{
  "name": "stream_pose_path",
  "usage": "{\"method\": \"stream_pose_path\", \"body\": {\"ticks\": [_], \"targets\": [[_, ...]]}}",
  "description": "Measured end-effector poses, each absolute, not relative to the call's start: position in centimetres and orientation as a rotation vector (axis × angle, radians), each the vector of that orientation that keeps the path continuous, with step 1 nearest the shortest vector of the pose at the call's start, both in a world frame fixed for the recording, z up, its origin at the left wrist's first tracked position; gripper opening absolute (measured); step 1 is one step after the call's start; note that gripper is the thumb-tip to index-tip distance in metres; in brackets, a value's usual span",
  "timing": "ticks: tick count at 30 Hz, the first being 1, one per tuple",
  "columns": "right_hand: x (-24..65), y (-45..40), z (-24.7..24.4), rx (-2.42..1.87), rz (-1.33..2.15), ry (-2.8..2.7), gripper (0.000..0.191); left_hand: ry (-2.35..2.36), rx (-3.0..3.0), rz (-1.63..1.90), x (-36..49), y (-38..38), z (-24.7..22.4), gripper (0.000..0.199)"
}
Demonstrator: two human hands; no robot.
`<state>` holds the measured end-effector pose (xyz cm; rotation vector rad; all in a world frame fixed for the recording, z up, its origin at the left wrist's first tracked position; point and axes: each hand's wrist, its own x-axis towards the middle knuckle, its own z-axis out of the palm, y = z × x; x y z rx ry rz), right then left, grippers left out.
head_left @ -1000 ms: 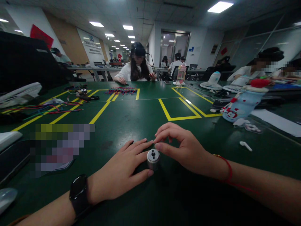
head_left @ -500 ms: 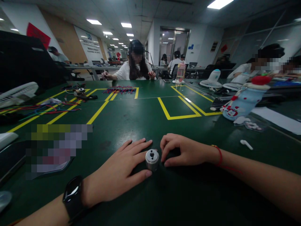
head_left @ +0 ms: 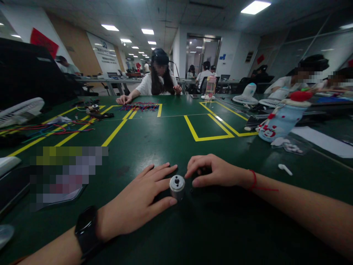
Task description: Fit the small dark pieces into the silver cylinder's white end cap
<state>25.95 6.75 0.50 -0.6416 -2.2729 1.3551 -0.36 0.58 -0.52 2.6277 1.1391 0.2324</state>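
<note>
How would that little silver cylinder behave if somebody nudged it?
The silver cylinder looks metallic, so it is probably rigid and fairly heavy for its size. Its smooth sides may feel slippery. Upright now, it would likely roll if tipped, being round.

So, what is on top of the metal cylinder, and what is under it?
Atop the metal cylinder are a dark centre and two smaller dark spots. Under it is the green table; the patch directly beneath is covered.

One metal cylinder (head_left: 177, 189), two bottles (head_left: 285, 119) — one black wristwatch (head_left: 87, 222), one white earbud (head_left: 285, 169).
</note>
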Motion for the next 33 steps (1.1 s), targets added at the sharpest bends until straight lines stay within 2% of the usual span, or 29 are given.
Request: {"method": "stream_pose_path", "body": {"ticks": [2, 5, 9, 14, 17, 20, 22, 28, 33], "targets": [[26.3, 7.6, 0.1, -0.726, 1.577, -1.859, 0.021, 1.136, 2.627, 0.237, -0.4, 0.5, -0.5, 0.043], [27.2, 9.3, -0.3, -0.79, 1.722, -1.328, 0.018, 1.133, 2.627, 0.24, -0.4, 0.6, -0.5, 0.044], [28.1, 11.2, -0.6, -0.837, 1.687, -1.179, 0.021, 1.127, 2.626, 0.237, -0.4, 0.6, -0.4, 0.045], [27.6, 10.6, -0.6, -0.888, 1.594, -1.304, 0.016, 1.13, 2.619, 0.236, -0.4, 0.5, -0.3, 0.044], [27.1, 9.1, 0.0, -0.871, 1.495, -1.797, 0.02, 1.132, 2.615, 0.25, -0.4, 0.5, -0.3, 0.042], [26.7, 7.5, 0.9, -0.687, 1.136, -2.469, 0.023, 1.134, 2.612, 0.251, -0.4, 0.5, -0.4, 0.041], [26.4, 6.9, 1.3, -0.617, 0.901, -2.644, 0.022, 1.132, 2.612, 0.245, -0.3, 0.6, -0.4, 0.04], [26.0, 6.6, 0.9, -0.62, 0.706, -2.737, 0.021, 1.12, 2.625, 0.226, -0.3, 0.5, -0.4, 0.045], [25.1, 6.0, 1.1, -0.629, 0.91, -2.487, 0.018, 1.112, 2.621, 0.271, -0.4, 0.4, -0.4, 0.043]]}}
